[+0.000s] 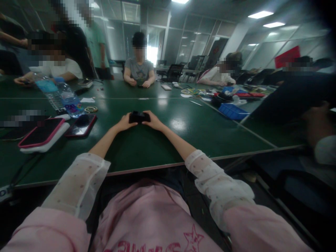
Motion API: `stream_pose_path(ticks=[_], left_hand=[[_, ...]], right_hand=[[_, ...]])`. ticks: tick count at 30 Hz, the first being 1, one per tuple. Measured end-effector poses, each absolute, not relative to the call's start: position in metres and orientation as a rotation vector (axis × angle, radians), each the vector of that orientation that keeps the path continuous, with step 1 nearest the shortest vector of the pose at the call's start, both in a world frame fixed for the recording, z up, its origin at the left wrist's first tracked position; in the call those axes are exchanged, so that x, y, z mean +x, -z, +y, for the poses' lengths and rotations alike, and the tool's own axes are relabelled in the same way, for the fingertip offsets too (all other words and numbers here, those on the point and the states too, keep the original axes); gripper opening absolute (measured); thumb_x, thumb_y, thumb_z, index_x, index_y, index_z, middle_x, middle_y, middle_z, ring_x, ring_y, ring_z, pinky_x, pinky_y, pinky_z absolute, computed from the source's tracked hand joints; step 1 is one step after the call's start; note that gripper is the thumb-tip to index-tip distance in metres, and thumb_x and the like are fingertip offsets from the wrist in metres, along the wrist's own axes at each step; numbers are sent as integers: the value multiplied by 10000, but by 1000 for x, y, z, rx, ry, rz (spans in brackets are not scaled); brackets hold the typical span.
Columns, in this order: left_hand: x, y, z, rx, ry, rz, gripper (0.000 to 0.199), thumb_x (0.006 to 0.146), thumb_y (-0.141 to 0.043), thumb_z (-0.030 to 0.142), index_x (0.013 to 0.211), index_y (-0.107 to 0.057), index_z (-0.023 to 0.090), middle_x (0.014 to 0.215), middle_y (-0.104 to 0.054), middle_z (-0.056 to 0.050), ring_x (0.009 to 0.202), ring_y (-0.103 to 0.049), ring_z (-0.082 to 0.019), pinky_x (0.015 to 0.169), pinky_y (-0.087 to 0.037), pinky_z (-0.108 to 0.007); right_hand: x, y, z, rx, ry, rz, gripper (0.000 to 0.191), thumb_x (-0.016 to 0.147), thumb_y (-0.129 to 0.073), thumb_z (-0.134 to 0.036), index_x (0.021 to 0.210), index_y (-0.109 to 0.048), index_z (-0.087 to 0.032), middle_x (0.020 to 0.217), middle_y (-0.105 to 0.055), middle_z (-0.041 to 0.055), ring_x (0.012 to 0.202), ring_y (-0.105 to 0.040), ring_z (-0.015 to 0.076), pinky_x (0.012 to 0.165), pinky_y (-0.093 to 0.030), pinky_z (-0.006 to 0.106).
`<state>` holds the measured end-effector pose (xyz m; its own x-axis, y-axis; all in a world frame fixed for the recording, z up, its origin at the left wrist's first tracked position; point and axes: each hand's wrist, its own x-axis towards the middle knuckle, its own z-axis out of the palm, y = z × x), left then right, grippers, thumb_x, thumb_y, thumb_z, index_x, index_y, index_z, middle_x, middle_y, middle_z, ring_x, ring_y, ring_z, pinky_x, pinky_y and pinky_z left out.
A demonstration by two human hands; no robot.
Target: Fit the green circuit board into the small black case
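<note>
Both hands on blk object, grn table.

Small black object between both hands

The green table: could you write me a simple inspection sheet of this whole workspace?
surface: green table, glossy, reflecting light
job's things: small black object, too dark to identify
clutter: blue-labelled bottle, purple-labelled bottle, red-edged phone, pink-rimmed device left; blue basket right
grippers: bare left hand and right hand, fingers at the object's two ends
cables: dark cord at near left; coloured loops farther off, perhaps cables
surroundings: person opposite, ceiling light
</note>
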<state>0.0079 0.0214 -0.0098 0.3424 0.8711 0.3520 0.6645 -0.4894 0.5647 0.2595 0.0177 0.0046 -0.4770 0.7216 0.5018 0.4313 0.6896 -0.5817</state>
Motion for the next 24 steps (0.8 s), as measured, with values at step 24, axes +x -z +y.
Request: stream_pose_path(ticks=[24], left_hand=[[10, 5, 15, 2220, -957, 1308, 703, 810, -719, 369, 1400, -448, 98, 1362, -574, -207, 1286, -558, -367, 1097, -441, -565]], right_hand=[[261, -9, 22, -816, -433, -2061, 636, 741, -750, -385, 1297, -500, -203, 1293, -596, 137, 1219, -569, 324, 1068, -433, 523]])
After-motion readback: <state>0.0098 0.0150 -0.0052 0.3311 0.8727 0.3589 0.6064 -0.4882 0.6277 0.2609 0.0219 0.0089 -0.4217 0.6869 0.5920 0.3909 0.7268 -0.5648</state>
